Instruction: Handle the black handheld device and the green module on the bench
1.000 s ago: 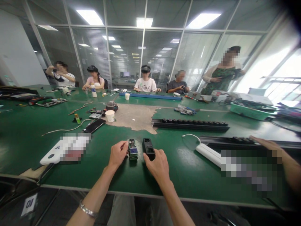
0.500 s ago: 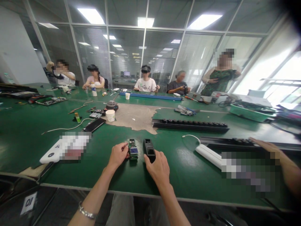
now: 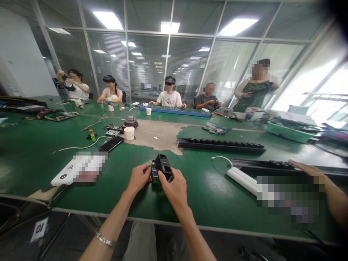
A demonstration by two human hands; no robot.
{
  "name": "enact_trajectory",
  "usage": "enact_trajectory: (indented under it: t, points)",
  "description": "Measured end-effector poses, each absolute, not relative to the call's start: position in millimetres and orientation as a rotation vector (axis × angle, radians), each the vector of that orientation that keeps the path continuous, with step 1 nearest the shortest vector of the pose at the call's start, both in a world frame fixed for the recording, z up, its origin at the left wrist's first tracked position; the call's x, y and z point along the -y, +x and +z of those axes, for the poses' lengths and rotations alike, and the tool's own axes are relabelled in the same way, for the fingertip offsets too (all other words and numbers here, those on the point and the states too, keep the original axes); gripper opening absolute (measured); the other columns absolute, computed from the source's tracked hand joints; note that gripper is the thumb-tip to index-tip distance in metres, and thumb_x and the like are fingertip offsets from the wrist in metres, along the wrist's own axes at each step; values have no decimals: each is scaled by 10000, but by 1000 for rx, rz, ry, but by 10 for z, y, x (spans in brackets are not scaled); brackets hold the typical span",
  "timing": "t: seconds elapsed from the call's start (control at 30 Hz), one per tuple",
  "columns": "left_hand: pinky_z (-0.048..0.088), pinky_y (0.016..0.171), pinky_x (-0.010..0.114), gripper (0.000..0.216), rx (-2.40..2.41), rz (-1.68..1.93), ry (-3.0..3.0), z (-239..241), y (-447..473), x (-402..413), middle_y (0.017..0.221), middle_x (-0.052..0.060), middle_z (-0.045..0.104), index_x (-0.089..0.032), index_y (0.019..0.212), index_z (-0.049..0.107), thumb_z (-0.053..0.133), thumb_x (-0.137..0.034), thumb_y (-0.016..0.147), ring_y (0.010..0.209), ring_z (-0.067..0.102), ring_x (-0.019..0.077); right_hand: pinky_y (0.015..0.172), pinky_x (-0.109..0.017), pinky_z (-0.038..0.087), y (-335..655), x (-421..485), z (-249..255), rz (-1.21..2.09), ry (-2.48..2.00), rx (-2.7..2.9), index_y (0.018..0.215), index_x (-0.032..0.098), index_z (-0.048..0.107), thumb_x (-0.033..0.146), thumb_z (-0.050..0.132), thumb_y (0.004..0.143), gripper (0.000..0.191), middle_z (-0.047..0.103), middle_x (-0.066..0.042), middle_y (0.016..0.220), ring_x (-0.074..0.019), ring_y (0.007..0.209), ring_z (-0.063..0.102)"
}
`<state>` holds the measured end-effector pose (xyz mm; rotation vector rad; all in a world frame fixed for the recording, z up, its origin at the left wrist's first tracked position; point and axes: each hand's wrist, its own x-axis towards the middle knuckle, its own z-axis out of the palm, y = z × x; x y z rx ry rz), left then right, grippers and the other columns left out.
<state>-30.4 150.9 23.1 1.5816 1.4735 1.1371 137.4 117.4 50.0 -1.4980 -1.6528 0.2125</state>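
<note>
Over the near part of the green table, my left hand (image 3: 140, 177) pinches the left edge of a small green circuit board (image 3: 155, 176) with a bluish display. My right hand (image 3: 174, 185) grips the lower end of a black plastic housing (image 3: 162, 162) that has rectangular openings. The housing leans against the board's right side and covers part of it. My right thumb lies close to the display. Whether the two parts are joined I cannot tell.
A white power bank-like block (image 3: 66, 170) lies to the left, near a black phone (image 3: 111, 143) and a paper cup (image 3: 129, 133). Black rails (image 3: 221, 145) and a white power strip (image 3: 241, 181) lie to the right. Another person's hand (image 3: 307, 168) reaches in there.
My right hand has brought the black housing leftward from beside the circuit board until it overlaps the board. My left hand has stayed on the board. The view has shifted slightly.
</note>
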Motion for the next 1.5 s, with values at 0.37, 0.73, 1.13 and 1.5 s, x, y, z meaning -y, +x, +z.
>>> enact_trajectory:
  t: [0.37,0.73,1.13,1.5]
  points:
    - [547,571,244,310,-1543,1241,1442,188,-329,-1543,739,38,716,-149,1063,689,532,-297,840,540,652,126,772,-289,430,1131,-1165,608,157,-1609,1744,992,189,635,473,573,837,330,636,-79,931,-214,875,607]
    - [497,537,203,364,-1681,1512,1434,237,-348,-1516,897,54,715,-168,1053,674,490,-422,869,565,627,105,723,-303,444,1093,-1106,431,118,-1711,1828,967,197,619,477,565,843,311,606,-80,917,-225,838,611]
    - [469,478,202,254,-1660,1289,1376,237,-280,-1540,734,10,678,-190,857,608,490,-414,837,521,607,112,777,-312,455,1117,-1059,232,83,-1637,1779,1242,170,520,498,565,856,509,587,-97,1020,-241,930,592]
    - [466,670,231,268,-1846,1536,1428,258,-114,-1382,766,18,683,-195,837,645,470,-397,863,690,619,141,766,-289,453,1138,-1059,298,160,-1606,1770,1050,202,600,409,578,856,286,579,-59,936,-208,869,587]
